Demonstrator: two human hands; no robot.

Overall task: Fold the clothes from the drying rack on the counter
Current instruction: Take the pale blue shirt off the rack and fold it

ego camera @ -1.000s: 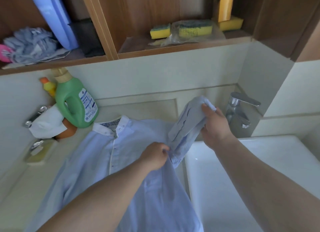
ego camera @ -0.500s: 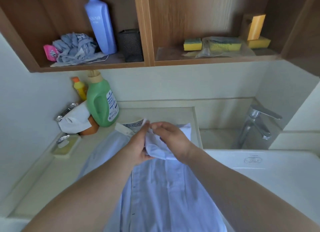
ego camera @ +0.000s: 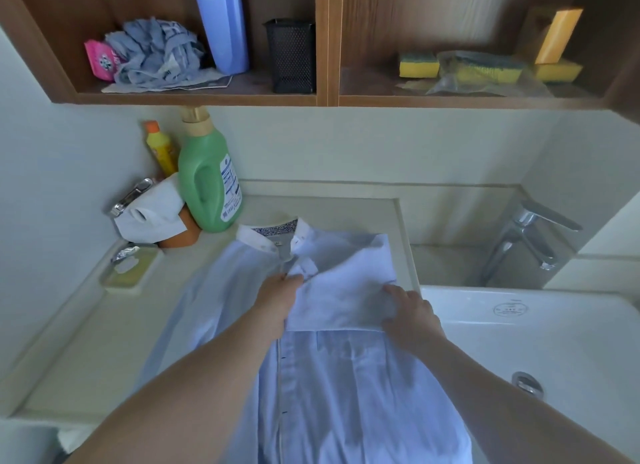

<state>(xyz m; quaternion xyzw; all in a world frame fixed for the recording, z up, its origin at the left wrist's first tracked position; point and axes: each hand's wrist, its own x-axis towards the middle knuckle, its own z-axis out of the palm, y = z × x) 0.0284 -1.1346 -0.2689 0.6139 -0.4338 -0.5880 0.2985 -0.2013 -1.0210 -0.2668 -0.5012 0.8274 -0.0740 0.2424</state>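
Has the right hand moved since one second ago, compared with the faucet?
Yes. The right hand has come away from the faucet, down onto the shirt on the counter.

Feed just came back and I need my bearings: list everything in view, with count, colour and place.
shirt: 1, light blue, flat on counter, sleeve folded across chest
counter: 1, cream, left of sink
sink: 1, white, right
faucet: 1, chrome, behind sink
detergent bottle: 1, green, counter back
small bottle: 1, yellow, beside it
tall bottle: 1, blue, shelf
mesh holder: 1, black, shelf
sponges: several, yellow, right shelf
left hand: on the folded sleeve
right hand: flat on sleeve
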